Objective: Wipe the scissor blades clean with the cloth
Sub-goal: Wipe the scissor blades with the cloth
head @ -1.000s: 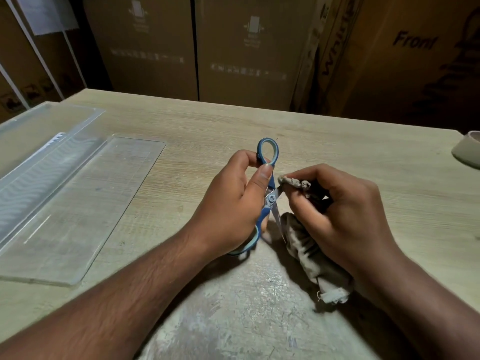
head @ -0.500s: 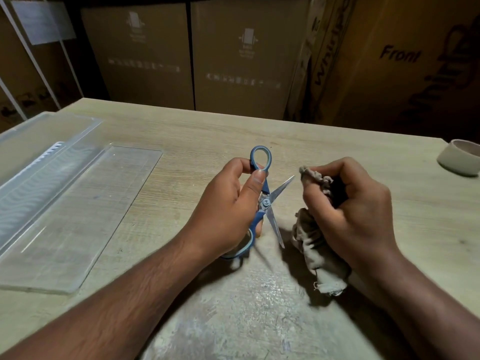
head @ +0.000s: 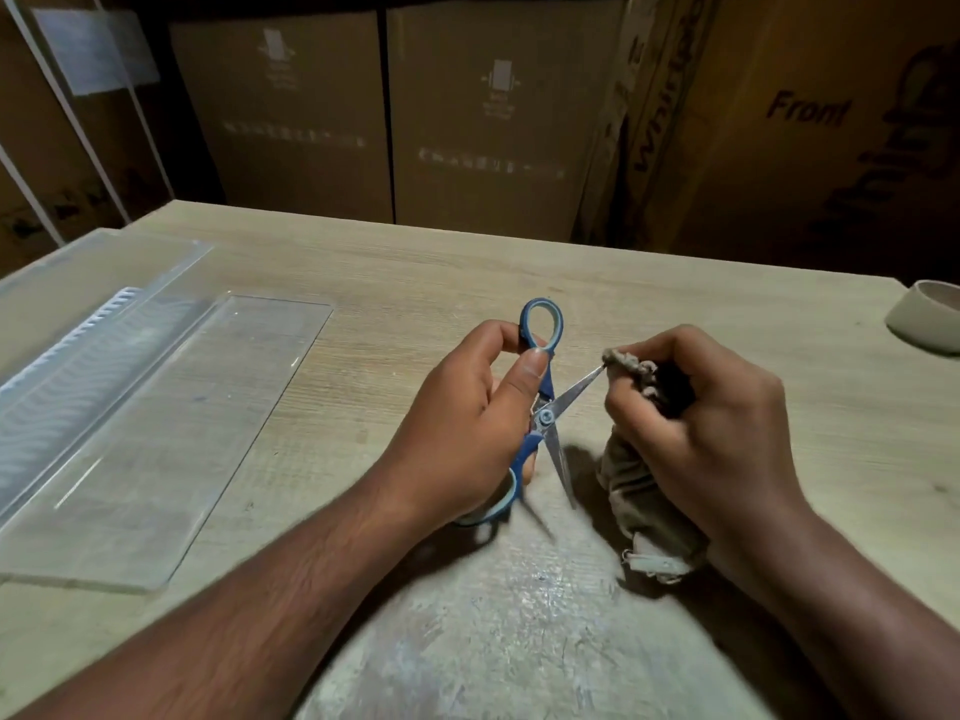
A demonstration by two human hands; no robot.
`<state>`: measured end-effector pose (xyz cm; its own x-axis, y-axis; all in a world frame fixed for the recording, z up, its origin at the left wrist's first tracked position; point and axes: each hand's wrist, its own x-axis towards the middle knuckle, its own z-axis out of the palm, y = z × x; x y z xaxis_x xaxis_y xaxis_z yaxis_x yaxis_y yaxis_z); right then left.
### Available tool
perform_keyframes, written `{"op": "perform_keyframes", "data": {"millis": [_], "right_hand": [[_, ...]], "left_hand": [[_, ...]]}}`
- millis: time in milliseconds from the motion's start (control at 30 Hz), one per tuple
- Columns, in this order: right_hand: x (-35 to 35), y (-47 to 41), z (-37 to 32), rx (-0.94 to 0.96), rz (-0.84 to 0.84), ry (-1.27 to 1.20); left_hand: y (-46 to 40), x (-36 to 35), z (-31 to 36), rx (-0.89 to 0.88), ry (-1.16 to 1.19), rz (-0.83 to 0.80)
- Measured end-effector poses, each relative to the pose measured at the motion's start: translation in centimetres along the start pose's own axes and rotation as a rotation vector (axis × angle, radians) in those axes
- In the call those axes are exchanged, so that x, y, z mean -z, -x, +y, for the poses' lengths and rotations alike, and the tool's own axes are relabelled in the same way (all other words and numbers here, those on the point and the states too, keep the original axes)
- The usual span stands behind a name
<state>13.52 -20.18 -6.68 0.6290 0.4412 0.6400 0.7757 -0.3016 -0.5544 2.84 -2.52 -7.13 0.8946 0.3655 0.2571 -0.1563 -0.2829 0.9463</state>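
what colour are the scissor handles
Blue, with lighter grey-blue lining inside the loops of the scissors; seen in the head view.

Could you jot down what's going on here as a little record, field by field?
Left hand: grips the blue scissors by the handles, blades open
Right hand: holds the bunched cloth
Contact: cloth meets the upper blade's tip
Lower blade: bare, pointing down towards the table
Left of table: clear plastic sheet
Right edge: tape roll
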Motion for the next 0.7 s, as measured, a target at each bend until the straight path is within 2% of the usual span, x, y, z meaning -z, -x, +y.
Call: {"op": "perform_keyframes", "data": {"millis": [67,167,333,467,600,700], "right_hand": [[0.1,0.1,-0.2,-0.015,0.044,-0.032],[-0.1,0.4,-1.1,0.068,0.077,-0.092],[-0.9,0.7,-1.3,0.210,-0.087,-0.059],[-0.8,0.3,-0.5,0.139,-0.085,-0.080],[-0.2,0.0,0.0,0.010,-0.010,-0.086],[0.0,0.2,-0.3,-0.006,0.050,-0.113]], "left_hand": [[-0.1,0.2,0.4,0.011,0.047,0.004],[-0.1,0.4,0.5,0.022,0.062,0.017],[-0.3,0.3,0.1,0.036,0.096,0.036],[-0.2,0.4,-0.1,0.034,0.122,0.010],[-0.1,0.4,0.2,0.038,0.103,-0.011],[-0.1,0.5,0.6,0.045,0.109,-0.008]]}}
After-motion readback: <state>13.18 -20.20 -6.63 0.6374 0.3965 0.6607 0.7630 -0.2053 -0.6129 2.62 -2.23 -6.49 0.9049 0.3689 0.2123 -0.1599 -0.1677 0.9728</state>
